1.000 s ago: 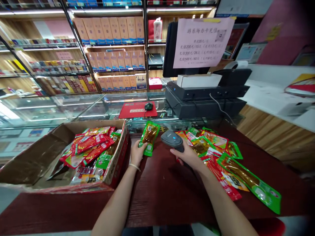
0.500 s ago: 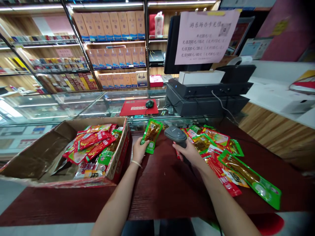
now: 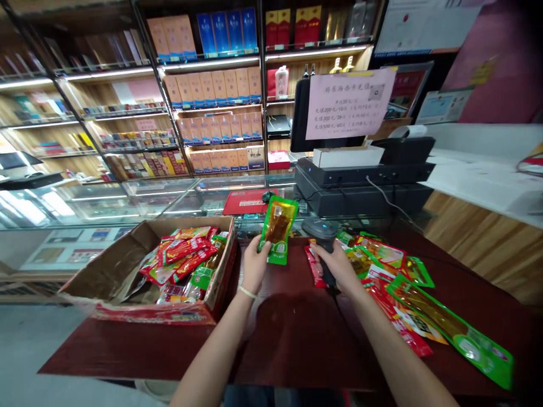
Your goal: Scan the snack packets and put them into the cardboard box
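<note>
Pinched in my left hand [image 3: 255,263] is a green-edged snack packet [image 3: 278,229] with a clear window showing brown food; it is held upright above the table. My right hand [image 3: 338,265] grips a dark barcode scanner [image 3: 320,230] by its handle, the head pointing left and away from me. A red snack packet [image 3: 315,264] is beside the scanner's handle; whether my fingers touch it I cannot tell. Right of my right hand lies a pile of red and green packets, with a long green packet [image 3: 449,322] on top.
To the left stands an open cardboard box [image 3: 102,271] holding several red snack packets [image 3: 186,254]. Behind the dark red table [image 3: 280,345] are a glass counter, a red mouse pad [image 3: 241,202], a cash drawer [image 3: 365,195] and a monitor [image 3: 300,116] with a paper sign.
The view has tilted up and shifted left. My left hand has raised the green packet and brought it nearer, its front more upright. The scanner stays in my right hand.
</note>
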A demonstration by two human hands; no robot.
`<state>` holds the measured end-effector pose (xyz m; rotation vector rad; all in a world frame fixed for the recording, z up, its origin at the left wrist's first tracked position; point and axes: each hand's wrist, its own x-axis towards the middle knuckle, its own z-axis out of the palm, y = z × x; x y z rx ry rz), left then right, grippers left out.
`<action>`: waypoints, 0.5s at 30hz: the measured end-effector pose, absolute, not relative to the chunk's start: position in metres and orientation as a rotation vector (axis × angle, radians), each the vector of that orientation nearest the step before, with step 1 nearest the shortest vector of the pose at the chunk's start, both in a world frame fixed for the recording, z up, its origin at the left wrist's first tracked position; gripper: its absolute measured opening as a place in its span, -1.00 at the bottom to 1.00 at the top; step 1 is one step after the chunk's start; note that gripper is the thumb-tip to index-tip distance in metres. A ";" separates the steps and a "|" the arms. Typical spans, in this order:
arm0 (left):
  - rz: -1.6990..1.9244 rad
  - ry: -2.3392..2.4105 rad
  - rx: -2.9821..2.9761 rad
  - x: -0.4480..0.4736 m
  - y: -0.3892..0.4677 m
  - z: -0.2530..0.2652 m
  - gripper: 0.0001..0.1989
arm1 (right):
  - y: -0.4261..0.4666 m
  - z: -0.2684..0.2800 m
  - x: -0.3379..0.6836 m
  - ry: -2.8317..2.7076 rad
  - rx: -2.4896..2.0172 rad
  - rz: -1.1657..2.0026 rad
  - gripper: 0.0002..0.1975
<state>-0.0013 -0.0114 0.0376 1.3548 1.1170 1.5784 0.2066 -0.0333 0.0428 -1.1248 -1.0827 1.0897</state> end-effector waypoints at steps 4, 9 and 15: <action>1.718 1.170 1.523 -0.040 -0.028 0.089 -0.64 | -0.035 0.056 0.196 -1.125 -1.088 1.098 -0.54; 1.872 1.645 1.775 -0.129 -0.041 0.122 -0.68 | -0.038 0.066 0.173 -1.165 -1.078 1.101 -0.54; 1.417 1.984 2.171 -0.215 -0.030 0.100 -0.64 | -0.035 0.062 0.147 -1.174 -1.045 1.151 -0.54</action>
